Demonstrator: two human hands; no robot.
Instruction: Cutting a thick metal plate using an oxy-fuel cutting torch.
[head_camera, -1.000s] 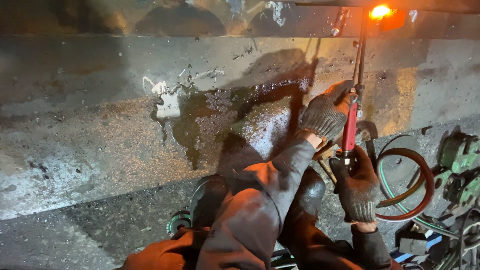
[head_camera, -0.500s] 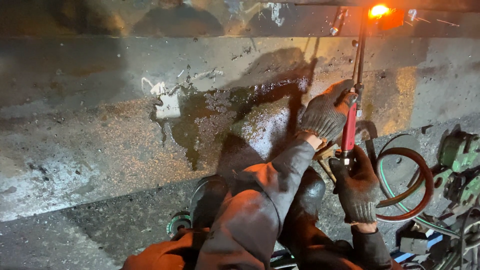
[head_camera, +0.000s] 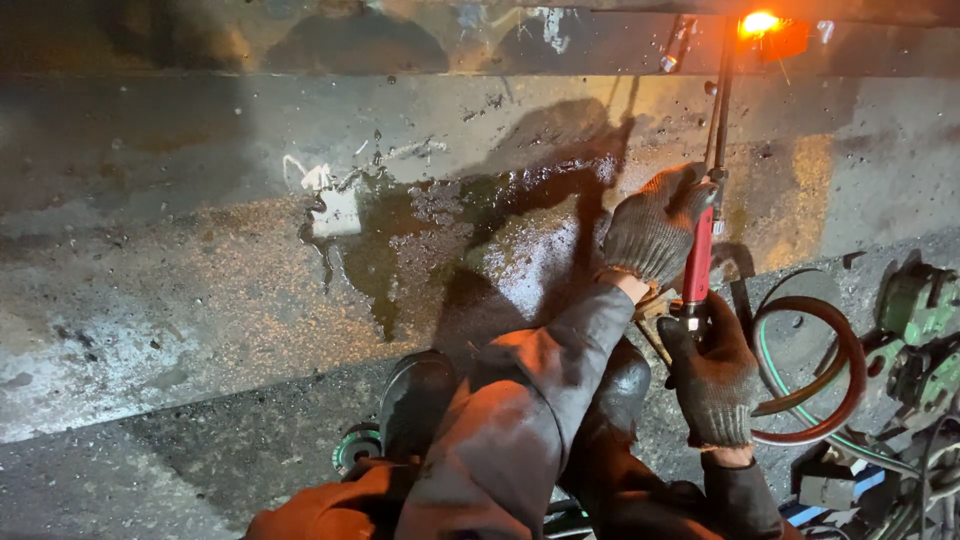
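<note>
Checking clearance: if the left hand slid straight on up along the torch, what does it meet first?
Likely nothing before the glowing tip: the left hand grips the cutting torch, whose bare tubes run up to the orange flame at the steel slab. Depth unclear.

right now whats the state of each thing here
torch: lit, glowing orange at its tip, gripped by both hands
left hand: gloved, closed round the torch
right hand: gloved, closed on the torch's lower end
hoses: looped
steel plate: wet in the middle

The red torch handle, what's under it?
Under the red torch handle lies the big grey steel plate, partly shadowed. The gloved left hand and right hand hide the handle's ends and the plate beneath.
</note>
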